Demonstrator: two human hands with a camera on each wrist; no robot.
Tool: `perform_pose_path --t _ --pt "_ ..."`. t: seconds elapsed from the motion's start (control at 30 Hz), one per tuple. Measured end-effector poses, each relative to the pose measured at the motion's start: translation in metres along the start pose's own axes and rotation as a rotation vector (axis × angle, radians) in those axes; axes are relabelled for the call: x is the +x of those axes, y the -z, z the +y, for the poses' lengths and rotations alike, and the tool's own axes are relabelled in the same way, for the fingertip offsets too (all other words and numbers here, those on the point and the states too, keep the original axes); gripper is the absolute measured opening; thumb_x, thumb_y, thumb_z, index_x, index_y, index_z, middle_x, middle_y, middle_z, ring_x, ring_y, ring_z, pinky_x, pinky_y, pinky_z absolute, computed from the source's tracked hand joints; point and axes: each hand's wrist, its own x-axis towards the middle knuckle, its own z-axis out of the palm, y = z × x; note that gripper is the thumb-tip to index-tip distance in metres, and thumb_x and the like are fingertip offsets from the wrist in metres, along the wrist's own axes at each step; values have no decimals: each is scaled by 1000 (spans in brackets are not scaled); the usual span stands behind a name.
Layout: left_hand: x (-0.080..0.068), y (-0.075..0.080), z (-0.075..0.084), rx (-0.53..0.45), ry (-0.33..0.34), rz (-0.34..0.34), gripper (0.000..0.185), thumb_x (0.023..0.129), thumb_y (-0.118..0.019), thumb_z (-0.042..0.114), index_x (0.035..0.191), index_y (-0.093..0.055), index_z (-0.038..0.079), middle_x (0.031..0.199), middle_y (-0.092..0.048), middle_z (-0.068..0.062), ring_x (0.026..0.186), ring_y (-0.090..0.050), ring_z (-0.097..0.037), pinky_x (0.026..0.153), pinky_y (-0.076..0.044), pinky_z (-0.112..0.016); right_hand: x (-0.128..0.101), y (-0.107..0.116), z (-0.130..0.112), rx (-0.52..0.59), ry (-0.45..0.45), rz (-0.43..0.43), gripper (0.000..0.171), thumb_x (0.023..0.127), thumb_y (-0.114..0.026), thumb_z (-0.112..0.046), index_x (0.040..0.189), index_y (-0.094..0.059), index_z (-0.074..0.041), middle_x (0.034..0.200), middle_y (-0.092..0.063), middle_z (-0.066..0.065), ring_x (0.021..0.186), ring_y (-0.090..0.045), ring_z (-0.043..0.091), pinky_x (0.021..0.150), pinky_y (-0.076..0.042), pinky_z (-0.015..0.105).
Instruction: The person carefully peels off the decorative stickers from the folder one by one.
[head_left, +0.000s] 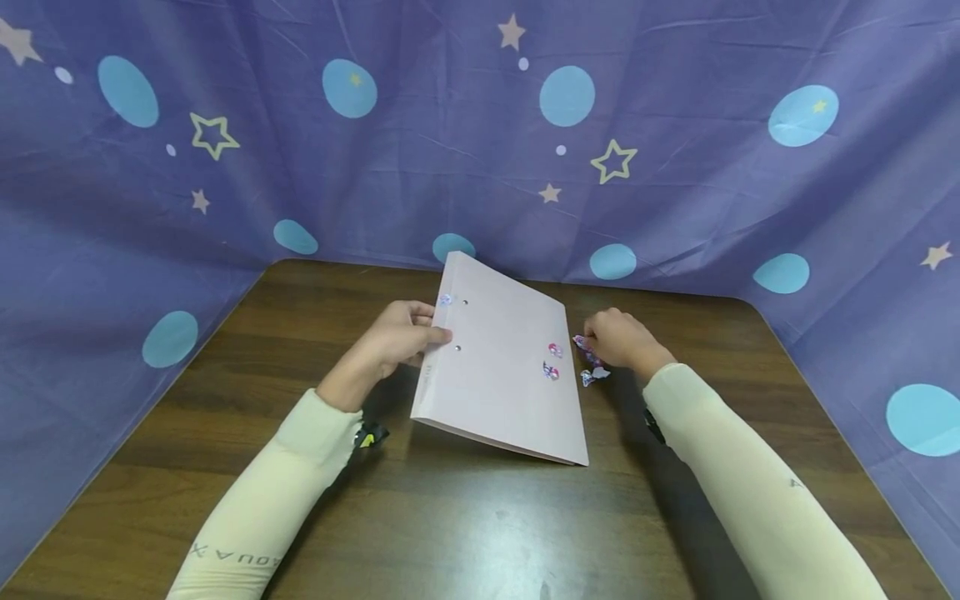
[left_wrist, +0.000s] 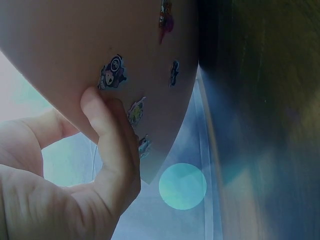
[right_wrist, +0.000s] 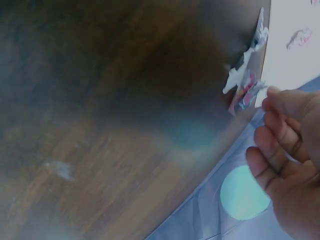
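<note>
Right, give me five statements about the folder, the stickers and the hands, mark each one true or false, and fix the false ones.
1. The left hand grips the white folder, thumb on its upper face. True.
2. The folder lies flat on the wooden table. False: it is tilted, with the side by the left hand raised.
3. The folder's underside has stickers on it. True.
4. The right hand is close to loose stickers beside the folder. True.
5. The cloth backdrop is plain. False: it is printed with stars and round spots.
</note>
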Motion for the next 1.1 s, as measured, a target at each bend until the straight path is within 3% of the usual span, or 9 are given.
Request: perform_pose_path --t 0.23,0.37,0.67,0.93,1.1 --pt "1 -1 0 -2 -5 -4 48 94 -70 4 136 -51 -9 118 -65 -20 85 -71 -21 73 -64 -40 -4 -8 -11 -9 92 59 10 99 -68 -12 99 -74 -4 95 -71 7 84 -64 21 78 -57 42" --pt "0 -1 1 -4 -4 0 48 94 -70 4 136 -51 -9 118 -65 -21 85 -71 -22 73 -64 -41 -7 -10 -16 -16 161 96 7 97 -72 -11 98 -75 -5 91 -69 5 80 -62 19 75 -56 40" --pt "0 0 1 2 -3 0 47 94 -70 5 135 -52 -9 117 -66 -21 84 -71 -21 73 -64 -41 -10 -13 -26 -94 319 185 6 96 -73 -10 93 -75 -5 86 -68 6 83 -66 25 82 -57 44" --pt "0 0 1 -3 -10 -4 47 94 -70 4 135 -52 -9 116 -67 -21 84 -71 -21 72 -64 -40 -12 -15 -30 -186 363 198 7 94 -74 -11 96 -75 -4 95 -72 8 92 -67 29 90 -55 46" --pt "-1 -1 1 -5 -1 0 47 94 -70 4 135 -52 -9 117 -67 -20 83 -71 -20 72 -64 -39 -11 -17 -32 -239 385 226 9 93 -75 -12 87 -71 -6 85 -68 6 83 -64 27 81 -54 44"
